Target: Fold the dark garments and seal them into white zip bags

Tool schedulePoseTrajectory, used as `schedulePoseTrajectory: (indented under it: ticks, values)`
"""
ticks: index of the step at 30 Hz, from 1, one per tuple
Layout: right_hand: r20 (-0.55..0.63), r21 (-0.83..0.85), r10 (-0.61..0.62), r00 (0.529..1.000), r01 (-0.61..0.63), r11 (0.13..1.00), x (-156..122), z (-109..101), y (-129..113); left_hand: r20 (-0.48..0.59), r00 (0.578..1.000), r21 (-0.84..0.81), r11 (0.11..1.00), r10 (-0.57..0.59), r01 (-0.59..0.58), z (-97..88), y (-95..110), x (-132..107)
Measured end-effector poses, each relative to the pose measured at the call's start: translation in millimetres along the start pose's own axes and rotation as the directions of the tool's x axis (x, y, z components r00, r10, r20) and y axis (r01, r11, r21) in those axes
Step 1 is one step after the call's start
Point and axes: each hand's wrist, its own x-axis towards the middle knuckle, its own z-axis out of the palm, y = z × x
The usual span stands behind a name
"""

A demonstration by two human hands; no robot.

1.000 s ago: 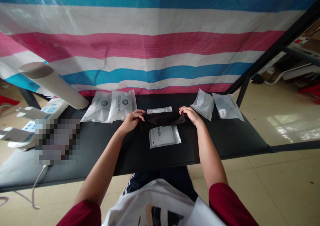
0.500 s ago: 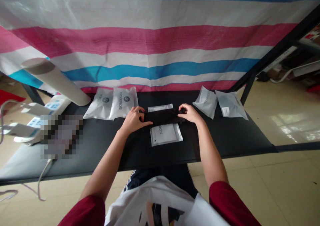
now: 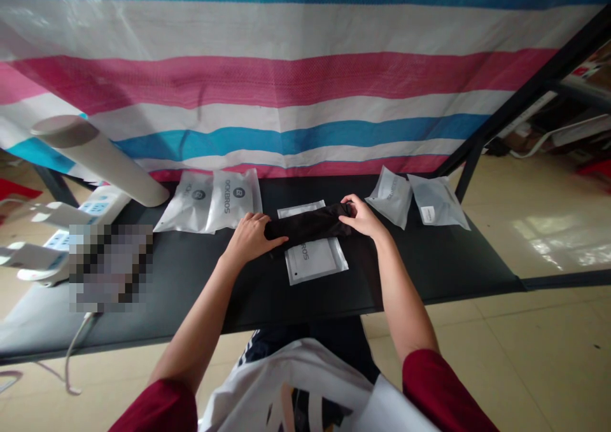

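Note:
A narrow folded black cloth (image 3: 309, 223) lies across a white zip bag (image 3: 315, 259) in the middle of the black table (image 3: 429, 260). My left hand (image 3: 249, 236) rests on the cloth's left end, fingers closed over it. My right hand (image 3: 361, 216) grips the right end, which is raised a little. The bag's upper edge (image 3: 300, 208) shows behind the cloth.
Two printed white bags (image 3: 212, 201) lie at the back left, two greyish bags (image 3: 414, 201) at the back right. A cardboard tube (image 3: 100, 158) leans at the left over white power strips (image 3: 62, 219). A striped tarp (image 3: 286, 82) hangs behind. A black frame post (image 3: 470, 158) stands right.
The cloth has been drawn narrower and tilted, right end up. My left hand has slid down onto its left end; my right hand stays at the right end.

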Motion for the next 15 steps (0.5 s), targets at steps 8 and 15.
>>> schedulePoseTrajectory:
  ticks: [8, 15]
  values:
    - [-0.209, 0.121, -0.100, 0.973, 0.128, 0.984, 35.7, 15.6, -31.8, 0.133, 0.980, -0.669, 0.717, -0.147, 0.199, -18.6, 64.0, -65.2]
    - [0.202, 0.025, -0.155, 0.967, 0.153, 0.988, 75.3, 67.2, -25.8, 0.334, 0.940, -0.513, 0.825, -0.063, 0.238, 11.9, 109.9, -112.3]
